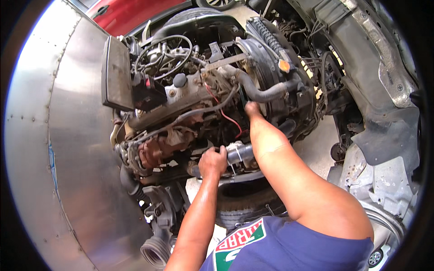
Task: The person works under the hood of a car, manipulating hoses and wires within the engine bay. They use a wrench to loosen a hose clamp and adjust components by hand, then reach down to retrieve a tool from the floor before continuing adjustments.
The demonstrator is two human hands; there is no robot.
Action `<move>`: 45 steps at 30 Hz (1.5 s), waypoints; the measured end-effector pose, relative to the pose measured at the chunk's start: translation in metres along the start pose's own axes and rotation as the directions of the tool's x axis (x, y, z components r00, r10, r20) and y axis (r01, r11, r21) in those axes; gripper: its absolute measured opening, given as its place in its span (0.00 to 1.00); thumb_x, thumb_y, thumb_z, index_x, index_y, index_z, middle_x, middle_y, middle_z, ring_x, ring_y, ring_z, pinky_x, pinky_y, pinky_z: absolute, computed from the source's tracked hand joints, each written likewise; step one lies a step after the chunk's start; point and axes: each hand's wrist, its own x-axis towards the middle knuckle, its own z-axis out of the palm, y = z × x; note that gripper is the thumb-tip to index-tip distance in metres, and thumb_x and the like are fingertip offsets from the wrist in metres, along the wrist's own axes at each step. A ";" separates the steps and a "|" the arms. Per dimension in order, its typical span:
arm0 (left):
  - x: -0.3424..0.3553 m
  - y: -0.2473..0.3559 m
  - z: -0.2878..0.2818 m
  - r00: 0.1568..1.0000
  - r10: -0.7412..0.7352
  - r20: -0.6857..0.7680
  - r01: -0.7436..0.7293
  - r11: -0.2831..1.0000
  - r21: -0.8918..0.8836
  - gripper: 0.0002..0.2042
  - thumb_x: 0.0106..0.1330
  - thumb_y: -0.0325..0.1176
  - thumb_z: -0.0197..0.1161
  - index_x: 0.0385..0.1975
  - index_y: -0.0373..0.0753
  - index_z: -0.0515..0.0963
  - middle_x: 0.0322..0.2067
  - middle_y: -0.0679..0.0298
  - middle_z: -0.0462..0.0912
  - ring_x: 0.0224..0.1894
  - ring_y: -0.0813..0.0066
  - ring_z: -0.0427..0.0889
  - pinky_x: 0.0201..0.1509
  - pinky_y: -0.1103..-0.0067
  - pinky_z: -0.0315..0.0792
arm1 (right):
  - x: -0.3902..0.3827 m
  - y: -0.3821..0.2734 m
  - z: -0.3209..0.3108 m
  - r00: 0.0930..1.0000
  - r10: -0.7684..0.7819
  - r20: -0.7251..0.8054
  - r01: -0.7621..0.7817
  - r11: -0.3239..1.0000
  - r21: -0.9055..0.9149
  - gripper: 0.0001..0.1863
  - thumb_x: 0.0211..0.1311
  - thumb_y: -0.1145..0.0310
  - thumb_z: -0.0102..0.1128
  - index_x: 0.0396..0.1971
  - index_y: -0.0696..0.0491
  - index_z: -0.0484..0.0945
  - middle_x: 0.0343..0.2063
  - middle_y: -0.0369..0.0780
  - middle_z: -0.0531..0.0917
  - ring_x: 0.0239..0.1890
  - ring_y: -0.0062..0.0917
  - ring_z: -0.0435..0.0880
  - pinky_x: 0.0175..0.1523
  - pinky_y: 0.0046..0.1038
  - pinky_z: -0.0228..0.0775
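An exposed engine (181,99) fills the middle of the view. My left hand (213,161) is closed around a black pipe (239,154) along the engine's near side, its fingers curled over the far side. A white tie circles that pipe just right of the hand. My right arm reaches across to the gap between the engine and the black fan shroud (260,58). There my right hand (252,108) is down in the gap, below a thick grey hose (255,90); its fingers are hidden. A thin red wire (230,118) runs loosely to its left.
A large metal panel (86,135) walls off the left side. An orange cap (284,66) tops the part right of the shroud. A tyre (244,205) lies below the pipe, near my body. Grey body panels (379,67) stand at the right; a red car (129,13) is behind.
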 end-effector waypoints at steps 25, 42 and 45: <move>-0.002 0.005 -0.001 1.000 -0.017 0.004 0.017 1.000 -0.012 0.28 0.74 0.58 0.56 0.50 0.38 0.90 0.48 0.44 0.91 0.56 0.43 0.88 0.62 0.56 0.78 | -0.028 -0.044 -0.059 0.920 0.154 0.361 -0.028 0.943 -0.332 0.19 0.69 0.70 0.64 0.57 0.58 0.87 0.64 0.54 0.84 0.69 0.44 0.83 0.70 0.42 0.78; 0.002 0.001 0.006 1.000 0.005 -0.013 -0.005 1.000 -0.021 0.27 0.74 0.57 0.57 0.51 0.38 0.89 0.47 0.42 0.90 0.54 0.40 0.88 0.60 0.55 0.79 | 0.002 -0.047 -0.051 0.981 -0.008 0.195 0.017 0.999 -0.047 0.27 0.71 0.62 0.64 0.66 0.58 0.80 0.71 0.55 0.77 0.76 0.45 0.74 0.77 0.42 0.69; 0.002 0.002 0.005 0.999 0.014 -0.033 -0.015 1.000 -0.013 0.26 0.74 0.57 0.58 0.49 0.38 0.89 0.46 0.44 0.91 0.53 0.41 0.88 0.59 0.54 0.79 | 0.004 -0.052 -0.053 0.979 -0.037 0.198 0.043 0.999 -0.026 0.28 0.71 0.61 0.63 0.67 0.58 0.79 0.72 0.55 0.76 0.77 0.45 0.73 0.77 0.42 0.68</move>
